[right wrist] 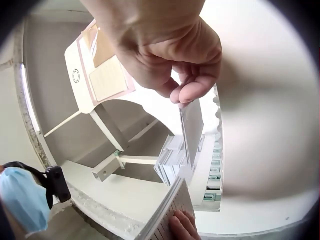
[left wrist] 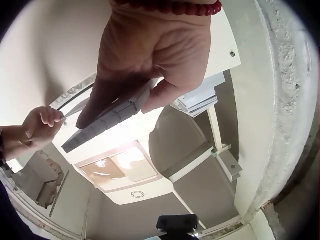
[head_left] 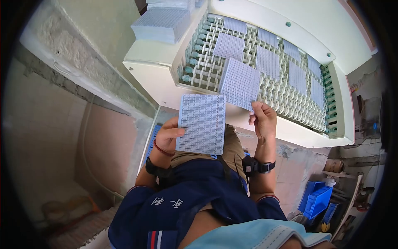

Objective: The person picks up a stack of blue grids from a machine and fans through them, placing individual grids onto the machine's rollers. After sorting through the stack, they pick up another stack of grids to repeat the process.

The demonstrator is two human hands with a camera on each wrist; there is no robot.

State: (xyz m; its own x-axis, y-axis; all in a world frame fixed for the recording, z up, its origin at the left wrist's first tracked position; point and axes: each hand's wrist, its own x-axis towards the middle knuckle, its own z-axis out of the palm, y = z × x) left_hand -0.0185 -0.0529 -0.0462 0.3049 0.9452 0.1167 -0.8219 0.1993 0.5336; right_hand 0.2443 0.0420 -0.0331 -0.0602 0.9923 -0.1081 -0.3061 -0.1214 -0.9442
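My left hand (head_left: 168,135) grips a stack of pale, grid-patterned circuit board panels (head_left: 202,124) by its left side, thumb over the top face. The left wrist view shows the thick, layered edge of this stack (left wrist: 107,119). My right hand (head_left: 265,120) pinches a single panel (head_left: 240,83) at its near corner between thumb and fingertips. That panel is tilted over the near edge of a roller conveyor (head_left: 203,74). From the right wrist view, the pinched panel (right wrist: 192,130) hangs nearly edge-on below the fingertips, beyond the held stack (right wrist: 167,207).
Several similar panels (head_left: 267,61) lie spaced in rows on the conveyor's rollers. A tall stack of panels (head_left: 159,25) stands on the machine's left corner ledge. The machine's white front rim (head_left: 244,120) runs before me. Blue crates (head_left: 317,199) stand on the floor at right.
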